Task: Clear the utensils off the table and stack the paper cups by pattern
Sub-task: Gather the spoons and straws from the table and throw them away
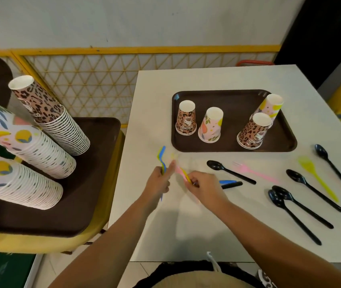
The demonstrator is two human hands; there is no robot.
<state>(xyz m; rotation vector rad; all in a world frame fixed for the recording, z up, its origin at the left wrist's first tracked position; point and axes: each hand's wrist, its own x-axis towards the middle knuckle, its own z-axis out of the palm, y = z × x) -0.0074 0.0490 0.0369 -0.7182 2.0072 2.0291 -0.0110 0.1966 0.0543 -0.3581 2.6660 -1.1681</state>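
Black spoons (302,179): five; cups (211,124): four.

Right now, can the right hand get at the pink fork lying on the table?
Probably yes, but not freely. The pink fork lies in the open, with nothing on it, close to the right hand. That hand's fingers already pinch a yellow and pink utensil, so gripping another may be awkward.

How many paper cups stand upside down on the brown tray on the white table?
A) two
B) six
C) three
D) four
D: on the brown tray stand two leopard cups and two floral cups, all upside down.
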